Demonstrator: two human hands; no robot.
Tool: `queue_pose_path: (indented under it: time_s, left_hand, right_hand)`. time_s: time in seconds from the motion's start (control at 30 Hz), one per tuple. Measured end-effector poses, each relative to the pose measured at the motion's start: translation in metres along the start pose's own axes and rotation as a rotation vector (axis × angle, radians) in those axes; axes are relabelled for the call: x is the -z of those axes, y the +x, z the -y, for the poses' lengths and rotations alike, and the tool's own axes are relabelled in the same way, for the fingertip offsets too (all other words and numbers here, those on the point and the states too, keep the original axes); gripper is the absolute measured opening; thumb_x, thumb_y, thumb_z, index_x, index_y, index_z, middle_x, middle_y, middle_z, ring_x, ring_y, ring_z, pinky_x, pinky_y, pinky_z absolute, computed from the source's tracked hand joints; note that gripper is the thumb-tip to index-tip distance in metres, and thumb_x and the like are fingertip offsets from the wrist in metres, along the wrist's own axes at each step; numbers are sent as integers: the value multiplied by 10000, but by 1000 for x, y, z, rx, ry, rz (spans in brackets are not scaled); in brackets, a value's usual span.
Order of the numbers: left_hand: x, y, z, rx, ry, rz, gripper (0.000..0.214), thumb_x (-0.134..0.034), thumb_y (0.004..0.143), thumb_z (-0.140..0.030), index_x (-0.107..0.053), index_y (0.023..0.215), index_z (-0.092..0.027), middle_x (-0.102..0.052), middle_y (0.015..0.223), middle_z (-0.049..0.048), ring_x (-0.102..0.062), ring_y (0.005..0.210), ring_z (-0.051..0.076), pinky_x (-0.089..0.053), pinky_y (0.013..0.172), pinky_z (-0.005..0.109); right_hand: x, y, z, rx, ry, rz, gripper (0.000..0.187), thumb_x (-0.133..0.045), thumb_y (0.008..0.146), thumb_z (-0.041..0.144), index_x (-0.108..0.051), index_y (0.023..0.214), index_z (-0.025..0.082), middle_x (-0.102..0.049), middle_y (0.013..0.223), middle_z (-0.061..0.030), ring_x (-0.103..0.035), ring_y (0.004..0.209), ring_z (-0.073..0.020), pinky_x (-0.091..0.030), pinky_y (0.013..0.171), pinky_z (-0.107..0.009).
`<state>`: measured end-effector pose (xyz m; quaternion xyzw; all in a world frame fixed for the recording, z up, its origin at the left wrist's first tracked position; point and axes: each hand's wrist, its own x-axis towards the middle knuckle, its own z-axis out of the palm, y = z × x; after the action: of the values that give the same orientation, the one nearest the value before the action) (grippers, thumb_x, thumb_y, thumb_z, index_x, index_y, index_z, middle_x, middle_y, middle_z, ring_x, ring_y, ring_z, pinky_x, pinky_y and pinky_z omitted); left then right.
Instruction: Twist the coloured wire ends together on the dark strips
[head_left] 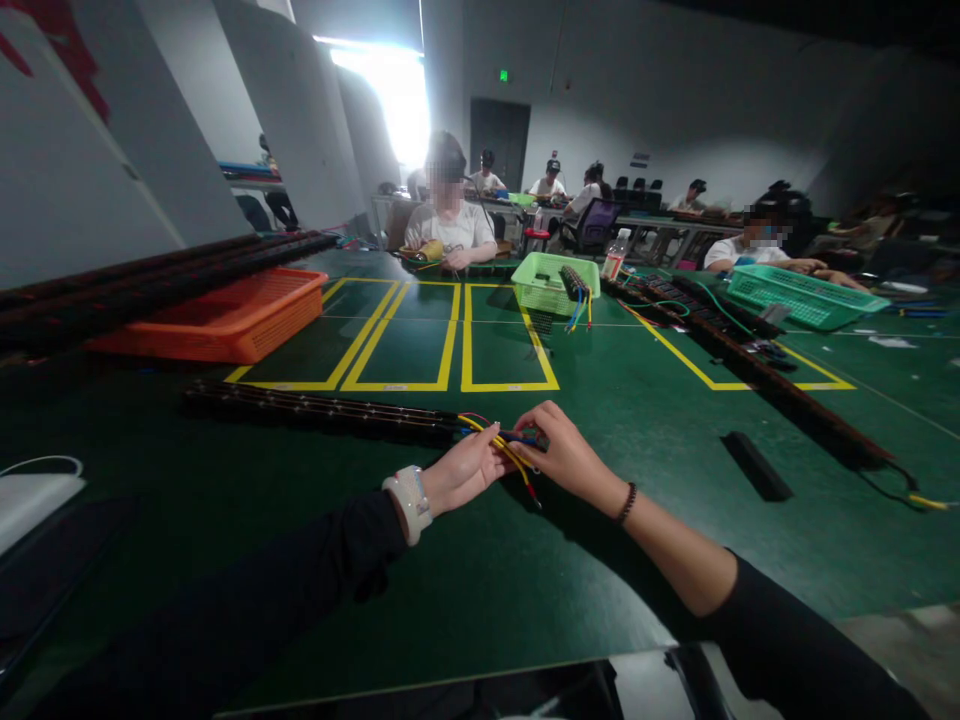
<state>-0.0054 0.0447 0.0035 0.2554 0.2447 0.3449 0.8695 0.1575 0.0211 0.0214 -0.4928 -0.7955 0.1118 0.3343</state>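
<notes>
A long black strip [315, 408] lies across the green table [525, 560], running from the left to the middle. A bundle of yellow, red and blue wires [510, 455] comes out of its right end. My left hand [465, 470], with a white watch on its wrist, is closed in a pinch on the yellow wires. My right hand [559, 450], a dark bead bracelet at its wrist, grips the small dark end piece [531, 436] where the wires meet. Both hands touch each other at the wires.
An orange basket [225, 315] sits at the left, a green basket [551, 282] with wires beyond the yellow floor-tape boxes, another green basket [806, 297] at the right. A second black strip [757, 365] runs diagonally right, a short black piece [756, 466] beside it. Several people sit opposite.
</notes>
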Motion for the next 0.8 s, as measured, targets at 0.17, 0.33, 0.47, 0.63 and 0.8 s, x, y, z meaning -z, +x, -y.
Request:
queue_pose_path:
  time_s: [0.17,0.33,0.47,0.63,0.8]
  left_hand:
    - [-1,-1,-2,8,7,26,349,-394,928,-276,-573,1149,-73,-642,1014,157,-604,929,176,-422,914,336]
    - [0,-1,-3,7,22,97,362,-456,904,-306,-571,1187,-111,-634,1059,142,-585,960,186,-415,900,329]
    - [-4,-4,-4,24,15,126,352,-468,897,-319,-593,1151,-110,-639,1035,141,-583,935,188,-423,881,332]
    - [-5,-5,-3,0,7,79,301,-464,901,-278,-609,1061,-68,-651,946,140,-599,892,172,-410,908,330]
    - [-3,-2,1,-5,-7,80,245,-452,905,-233,-620,974,-68,-656,941,129,-602,916,167,-400,931,329]
  right_hand:
    - [-1,4,-11,-336,313,176,337,-543,842,458,-621,908,138,-601,749,-27,-514,597,-108,-423,526,-227]
    - [-5,2,-8,-391,728,402,391,-506,869,460,-620,1079,150,-642,813,-34,-558,618,-103,-454,552,-222]
    - [-8,-1,-5,-344,716,418,365,-519,873,407,-599,1116,147,-620,694,-6,-577,598,-119,-467,563,-236]
    - [-7,-3,2,-137,160,240,295,-450,918,288,-586,1164,199,-669,804,-34,-632,727,-163,-486,654,-272]
    - [-10,-5,6,72,-385,242,256,-454,905,155,-565,1134,133,-665,948,-99,-629,842,-188,-482,731,-285]
